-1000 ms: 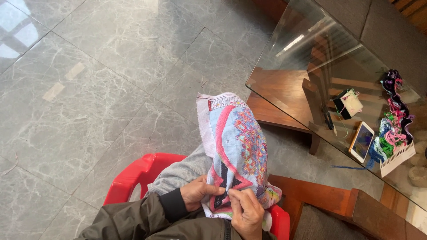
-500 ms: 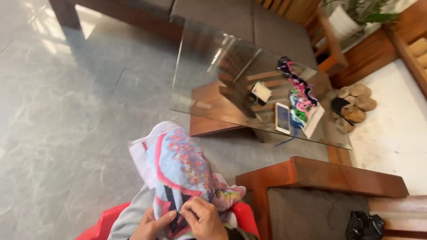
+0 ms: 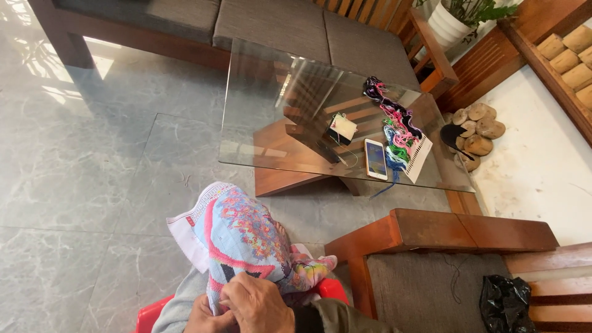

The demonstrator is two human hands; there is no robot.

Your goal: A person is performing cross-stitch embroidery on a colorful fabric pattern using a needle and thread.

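A glass table (image 3: 259, 117) bears a phone (image 3: 375, 159), coloured threads (image 3: 398, 132) and a small card (image 3: 343, 128).

At the bottom edge of the head view both of the person's hands are bare: no gloves, rings or watch can be seen. The right hand (image 3: 259, 306) comes out of a long sleeve of dark olive-brown cloth with a black ribbed cuff (image 3: 303, 318) at the wrist. The left hand (image 3: 206, 319) shows only in part, its sleeve out of view. Light grey trousers (image 3: 179, 308) cover the legs.
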